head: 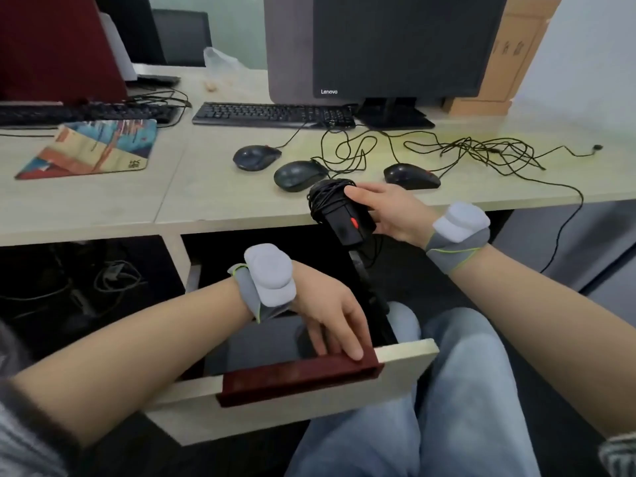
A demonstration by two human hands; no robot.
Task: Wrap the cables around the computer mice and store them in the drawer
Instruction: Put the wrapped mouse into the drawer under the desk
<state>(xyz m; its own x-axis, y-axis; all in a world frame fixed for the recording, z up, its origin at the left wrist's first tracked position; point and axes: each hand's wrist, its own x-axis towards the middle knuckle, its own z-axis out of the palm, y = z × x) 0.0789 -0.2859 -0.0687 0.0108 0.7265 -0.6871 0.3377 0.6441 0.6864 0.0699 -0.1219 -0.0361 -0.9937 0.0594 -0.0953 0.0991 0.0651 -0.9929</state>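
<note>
My right hand [389,211] holds a black mouse [344,223] with a red wheel, its cable wound around its rear end, just in front of the desk edge and above the open drawer. My left hand [330,318] rests on the dark red handle [296,380] of the drawer [406,359], fingers over its top edge. The drawer is pulled out under the desk; its dark inside is partly hidden by my arm. Three more black mice [256,157] [297,175] [411,176] lie on the desk with their loose cables [481,149] tangled to the right.
A black keyboard [275,115] and a Lenovo monitor [406,46] stand behind the mice. A colourful mouse pad [93,148] and a second keyboard [82,113] are at the left. A cardboard box [509,56] leans at the back right. My knees [447,390] are below the drawer.
</note>
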